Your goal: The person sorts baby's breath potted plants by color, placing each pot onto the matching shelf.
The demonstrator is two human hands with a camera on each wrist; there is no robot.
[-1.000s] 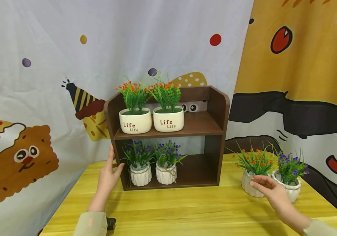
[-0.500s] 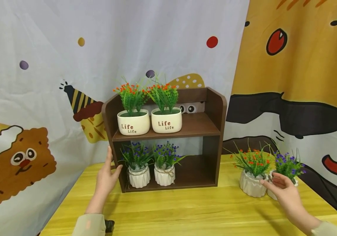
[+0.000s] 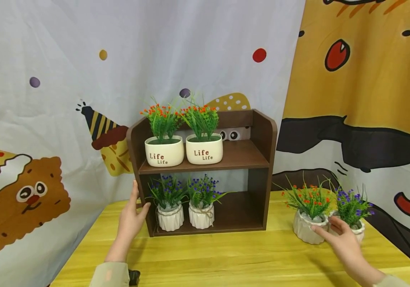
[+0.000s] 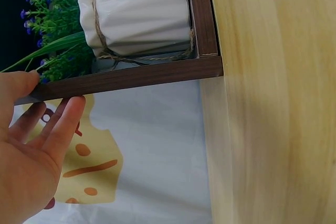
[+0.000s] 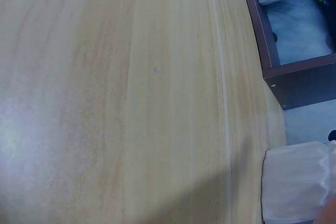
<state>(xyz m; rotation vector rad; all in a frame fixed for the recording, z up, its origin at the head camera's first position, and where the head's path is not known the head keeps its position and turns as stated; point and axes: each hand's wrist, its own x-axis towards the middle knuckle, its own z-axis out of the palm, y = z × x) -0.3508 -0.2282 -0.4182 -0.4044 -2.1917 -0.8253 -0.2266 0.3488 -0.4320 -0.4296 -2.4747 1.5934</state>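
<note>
My left hand (image 3: 132, 217) pinches the left side panel of a dark brown two-tier shelf (image 3: 212, 165). In the left wrist view, the thumb (image 4: 21, 83) lies inside the panel and the fingers (image 4: 65, 127) outside it. On the right, my right hand (image 3: 341, 239) is beside a white fluted pot with orange flowers (image 3: 308, 229), its thumb overlapping the pot's right side. Its fingers are bent before a second white pot with purple flowers (image 3: 352, 209), partly covering that pot. The right wrist view catches only a bit of skin beside a white pot (image 5: 294, 182).
Two cream "Life" pots with orange flowers, left (image 3: 164, 153) and right (image 3: 205, 151), stand on the upper tier. Below them are two white twine-tied pots (image 3: 170, 217) (image 3: 202, 215) with purple flowers. The wooden table (image 3: 226, 259) meets a cartoon curtain (image 3: 190, 48) behind.
My right hand has shifted rightward, from in front of the orange-flowered pot to the gap between the two pots. The left hand stays on the shelf panel. The view has tilted slightly.
</note>
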